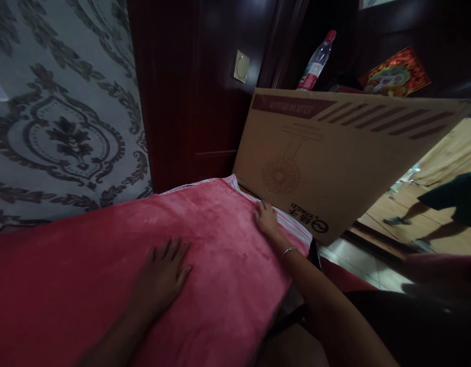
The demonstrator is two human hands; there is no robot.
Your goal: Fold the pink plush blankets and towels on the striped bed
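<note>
A pink-red plush blanket [105, 265] covers a bed or cushion across the lower left. My left hand [164, 272] lies flat on it, fingers spread, holding nothing. My right hand [266, 219], with a thin bracelet at the wrist, rests at the blanket's far corner where a striped fabric edge [296, 229] shows. Its fingers press down on the cloth there; whether they pinch it I cannot make out.
A large cardboard fan box [335, 163] leans right behind the blanket's corner. A plastic bottle [317, 61] and a colourful picture [396, 74] stand behind it. Dark wooden panels [182, 92] and patterned wallpaper [59, 112] back the bed. Another person's legs [430, 214] cross the wooden floor at right.
</note>
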